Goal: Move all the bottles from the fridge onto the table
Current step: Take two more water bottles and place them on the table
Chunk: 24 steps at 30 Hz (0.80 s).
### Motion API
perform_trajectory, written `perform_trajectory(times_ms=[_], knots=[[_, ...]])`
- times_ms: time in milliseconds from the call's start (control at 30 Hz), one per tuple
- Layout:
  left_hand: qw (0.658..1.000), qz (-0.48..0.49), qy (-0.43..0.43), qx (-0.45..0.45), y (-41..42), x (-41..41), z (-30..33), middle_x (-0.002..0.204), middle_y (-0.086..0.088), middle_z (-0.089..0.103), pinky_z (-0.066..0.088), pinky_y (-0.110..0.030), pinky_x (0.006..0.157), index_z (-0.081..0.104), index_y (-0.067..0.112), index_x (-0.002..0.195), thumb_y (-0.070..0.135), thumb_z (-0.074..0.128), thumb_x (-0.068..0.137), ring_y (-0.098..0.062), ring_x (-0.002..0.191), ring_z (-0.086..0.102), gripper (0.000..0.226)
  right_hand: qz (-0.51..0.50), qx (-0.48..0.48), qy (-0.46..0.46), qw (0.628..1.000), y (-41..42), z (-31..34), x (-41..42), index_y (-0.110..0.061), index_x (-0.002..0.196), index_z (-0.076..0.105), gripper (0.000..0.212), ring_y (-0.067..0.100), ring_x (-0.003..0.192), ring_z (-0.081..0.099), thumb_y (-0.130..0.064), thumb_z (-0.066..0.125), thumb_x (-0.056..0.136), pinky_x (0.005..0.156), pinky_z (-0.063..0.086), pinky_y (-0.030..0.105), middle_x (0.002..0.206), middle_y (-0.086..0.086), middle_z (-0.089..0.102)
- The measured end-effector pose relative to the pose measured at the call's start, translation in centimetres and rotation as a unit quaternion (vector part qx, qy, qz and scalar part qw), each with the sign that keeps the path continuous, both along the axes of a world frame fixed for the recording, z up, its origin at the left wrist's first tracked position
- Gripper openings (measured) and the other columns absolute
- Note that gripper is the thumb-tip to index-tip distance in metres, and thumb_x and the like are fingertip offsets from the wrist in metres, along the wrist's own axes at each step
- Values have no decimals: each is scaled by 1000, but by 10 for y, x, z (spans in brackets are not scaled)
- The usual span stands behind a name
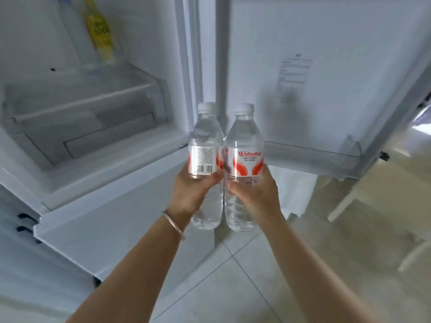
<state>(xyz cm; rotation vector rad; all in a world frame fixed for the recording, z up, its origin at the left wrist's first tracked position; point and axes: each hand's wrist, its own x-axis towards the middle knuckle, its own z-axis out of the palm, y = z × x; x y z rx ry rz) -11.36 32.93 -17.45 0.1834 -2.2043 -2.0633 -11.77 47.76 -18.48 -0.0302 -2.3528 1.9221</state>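
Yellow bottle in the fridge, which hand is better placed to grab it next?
Left, probably. The yellow bottle stands upper left, on the left hand's side, but both hands hold water bottles, so one must be freed first.

Clear water bottles: 2, one (205,145) gripped above the left hand's fingers (211,177), one (243,150) above the right hand's fingers (233,183). Yellow-labelled bottle (99,31): 1, well beyond the fingers. Hands: 2. Bangle (173,226): 1.

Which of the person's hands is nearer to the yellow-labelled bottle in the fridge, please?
Left. The left hand is below-right of the yellow-labelled bottle; the right hand is farther right.
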Motion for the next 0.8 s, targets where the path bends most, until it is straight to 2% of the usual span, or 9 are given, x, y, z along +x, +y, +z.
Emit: perform_trajectory(times_ms=[133, 267, 367, 400, 467, 500, 567, 667, 800], knots=[[999, -37, -22, 19, 80, 25, -17, 95, -4, 74, 54, -51, 89, 67, 22, 102, 43, 82, 54, -25, 90, 71, 54, -41, 9, -32, 999, 85, -24, 35, -27, 102, 52, 46, 7, 81, 64, -26, 81, 66, 69, 50, 23, 87, -10, 66], [997, -69, -37, 22, 171, 50, -33, 96, -7, 73, 55, -47, 87, 65, 15, 106, 41, 77, 61, -25, 88, 72, 53, -61, 8, -45, 997, 183, -54, 72, -23, 105, 56, 56, 13, 81, 69, -37, 78, 55, 77, 58, 35, 89, -3, 70], [994, -78, -59, 37, 240, 65, -50, 97, -9, 73, 57, -41, 82, 64, 13, 108, 34, 76, 70, -24, 86, 72, 45, -72, 12, -65, 995, 259, -69, 99, -23, 104, 60, 52, 2, 74, 68, -33, 78, 56, 68, 55, 16, 85, -5, 71], [993, -82, -65, 46, 263, 69, -54, 96, -8, 73, 58, -36, 78, 64, 14, 107, 30, 74, 73, -23, 85, 72, 38, -78, 13, -73, 994, 283, -74, 106, -23, 103, 60, 52, 1, 73, 68, -32, 79, 56, 67, 53, 14, 85, -5, 71], [990, -96, -82, 61, 308, 75, -60, 96, -7, 73, 60, -29, 72, 64, 15, 106, 26, 72, 76, -21, 83, 72, 33, -98, 12, -96, 991, 327, -83, 114, -21, 105, 61, 57, 8, 77, 70, -37, 80, 54, 74, 58, 29, 87, -2, 72], [988, -106, -93, 65, 328, 76, -62, 96, -8, 73, 60, -31, 74, 65, 15, 106, 27, 73, 76, -22, 85, 72, 33, -111, 9, -105, 988, 346, -87, 116, -22, 106, 60, 60, 13, 81, 71, -40, 80, 52, 78, 59, 38, 88, -1, 72], [984, -126, -108, 62, 365, 73, -68, 97, -9, 73, 58, -41, 82, 67, 16, 104, 32, 77, 70, -29, 91, 71, 40, -132, -1, -120, 984, 382, -95, 118, -23, 107, 60, 63, 18, 84, 71, -42, 79, 51, 80, 58, 46, 90, 0, 72], [981, -150, -111, 48, 413, 58, -72, 97, -7, 74, 53, -55, 88, 69, 26, 96, 43, 77, 59, -29, 93, 70, 41, -160, -14, -135, 978, 425, -104, 109, -24, 110, 59, 67, 20, 86, 71, -44, 80, 50, 79, 58, 48, 93, 2, 72], [976, -181, -113, 46, 468, 20, -76, 99, -7, 73, 53, -53, 90, 69, 28, 95, 39, 75, 64, -26, 95, 70, 34, -190, -24, -137, 972, 473, -110, 76, -28, 107, 58, 63, 19, 88, 70, -45, 77, 49, 83, 57, 47, 94, 0, 72]])
